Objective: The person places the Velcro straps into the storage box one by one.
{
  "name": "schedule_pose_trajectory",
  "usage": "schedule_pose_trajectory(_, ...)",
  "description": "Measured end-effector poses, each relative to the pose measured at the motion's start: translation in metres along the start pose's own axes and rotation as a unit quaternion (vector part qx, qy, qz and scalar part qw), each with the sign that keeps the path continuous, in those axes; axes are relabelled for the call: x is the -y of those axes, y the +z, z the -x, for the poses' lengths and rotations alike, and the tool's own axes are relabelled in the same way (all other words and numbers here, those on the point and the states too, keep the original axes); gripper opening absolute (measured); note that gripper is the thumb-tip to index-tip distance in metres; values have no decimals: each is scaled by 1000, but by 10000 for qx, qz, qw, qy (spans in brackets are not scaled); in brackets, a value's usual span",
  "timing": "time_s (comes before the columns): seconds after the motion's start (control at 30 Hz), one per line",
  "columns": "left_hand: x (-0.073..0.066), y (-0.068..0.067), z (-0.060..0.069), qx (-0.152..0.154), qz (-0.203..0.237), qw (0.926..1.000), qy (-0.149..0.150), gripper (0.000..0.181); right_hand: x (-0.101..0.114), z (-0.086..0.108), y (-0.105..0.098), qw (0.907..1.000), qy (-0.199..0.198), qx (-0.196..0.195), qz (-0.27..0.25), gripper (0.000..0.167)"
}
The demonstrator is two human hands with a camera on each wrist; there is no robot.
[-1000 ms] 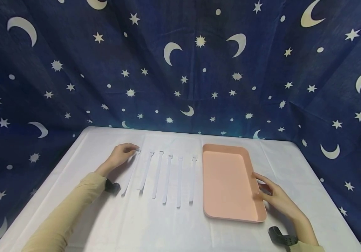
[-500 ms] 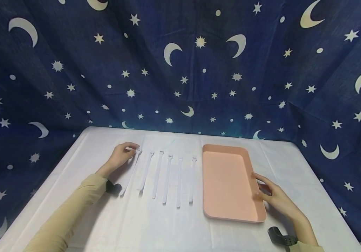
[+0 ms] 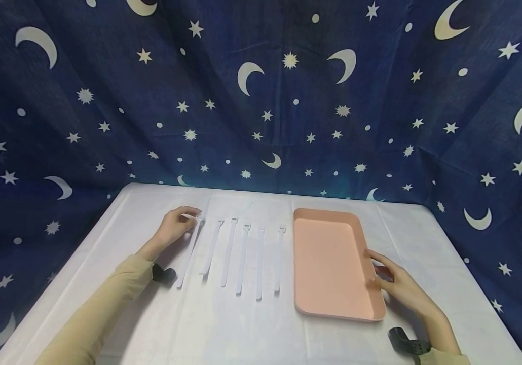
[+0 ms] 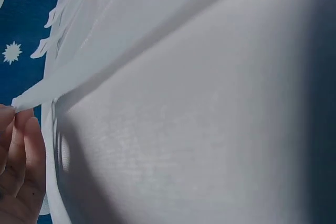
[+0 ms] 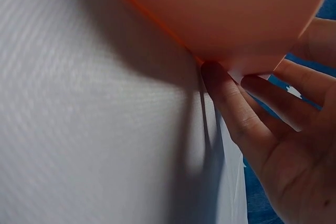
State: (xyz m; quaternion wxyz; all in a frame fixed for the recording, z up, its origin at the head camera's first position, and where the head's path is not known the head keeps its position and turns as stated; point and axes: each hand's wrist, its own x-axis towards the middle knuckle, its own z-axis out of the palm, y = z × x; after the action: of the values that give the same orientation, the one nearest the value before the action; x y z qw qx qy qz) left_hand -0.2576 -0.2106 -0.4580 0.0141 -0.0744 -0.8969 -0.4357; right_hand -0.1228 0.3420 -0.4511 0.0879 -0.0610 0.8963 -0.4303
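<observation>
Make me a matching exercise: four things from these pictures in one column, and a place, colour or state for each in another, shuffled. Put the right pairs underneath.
Column one:
1. Left grip
2. Backdrop cloth
3. Tray
4. Right grip

Column two, head view:
A. Peach-pink and rectangular, on the white table
B. At the far end of the leftmost white strap
C. Touching the tray's right side
D. Dark blue, with pale moons and stars

Right pairs: 1-B, 2-D, 3-A, 4-C
</observation>
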Motion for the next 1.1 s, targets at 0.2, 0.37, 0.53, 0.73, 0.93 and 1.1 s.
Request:
schedule_pose_trajectory(0.2, -2, -2, 4, -89, 102, 9999, 60, 34, 0, 0, 0, 10000, -29, -7, -4, 73)
schedule_pose_trajectory(0.37, -4, -6, 7, -165, 264, 9994, 121, 35, 0, 0, 1, 10000, -47, -13, -4, 73)
schedule_pose_trajectory(0.53, -7, -9, 11, -226, 441, 9987, 69, 36, 0, -1, 0, 10000, 14, 32, -57, 74)
schedule_pose_trajectory(0.73, -15, -13, 17, -286, 590, 9978, 99, 37, -1, 0, 0, 10000, -11, 14, 11, 73)
schedule_pose_trajectory(0.93, -20, -17, 23, -311, 682, 9969, 226, 36, 0, 0, 0, 10000, -42, 3, 71, 73)
schedule_pose_trajectory(1.1, -25, -21, 28, -353, 676, 9967, 278, 36, 0, 0, -1, 9997, -103, -34, 228, 72)
